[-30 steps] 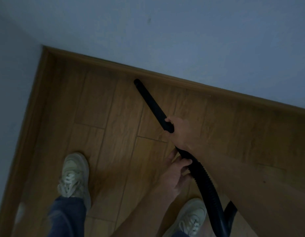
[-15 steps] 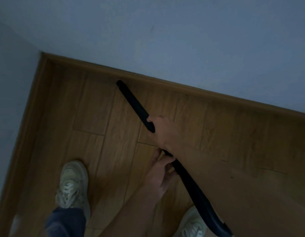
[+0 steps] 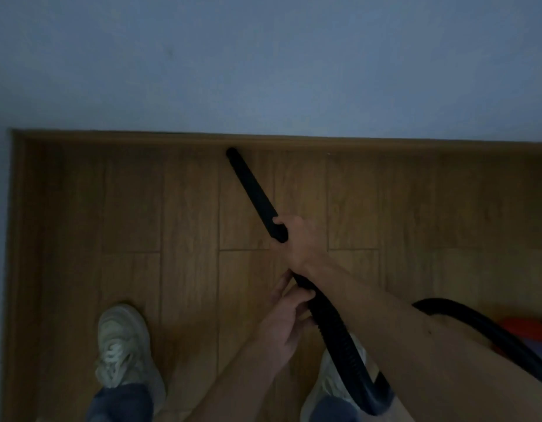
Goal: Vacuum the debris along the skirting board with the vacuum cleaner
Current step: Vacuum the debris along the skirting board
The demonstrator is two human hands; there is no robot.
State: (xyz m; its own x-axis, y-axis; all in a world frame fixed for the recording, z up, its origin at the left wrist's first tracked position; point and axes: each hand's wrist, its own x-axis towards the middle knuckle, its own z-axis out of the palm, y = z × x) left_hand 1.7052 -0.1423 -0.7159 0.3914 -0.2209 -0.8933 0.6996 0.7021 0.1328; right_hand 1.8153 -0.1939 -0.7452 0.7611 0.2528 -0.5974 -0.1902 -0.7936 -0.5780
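Observation:
A black crevice nozzle (image 3: 251, 190) slants up and left, its tip touching the wooden skirting board (image 3: 385, 145) at the foot of the back wall. My right hand (image 3: 297, 239) grips the nozzle's lower end. Just below it, my left hand (image 3: 289, 318) holds the ribbed black hose (image 3: 339, 339), which loops down, then back up to the right. A tiny pale speck (image 3: 328, 154) lies by the skirting to the right of the tip. The room is dim.
Wood plank floor (image 3: 187, 239) meets a second skirting board (image 3: 18, 239) and wall on the left, forming a corner. My two pale sneakers (image 3: 123, 348) stand near the bottom. A red object (image 3: 525, 330) shows at the right edge behind the hose.
The view has swung so the back skirting now runs level. The nozzle tip sits against the skirting, farther from the left corner than before. Both hands keep their grips.

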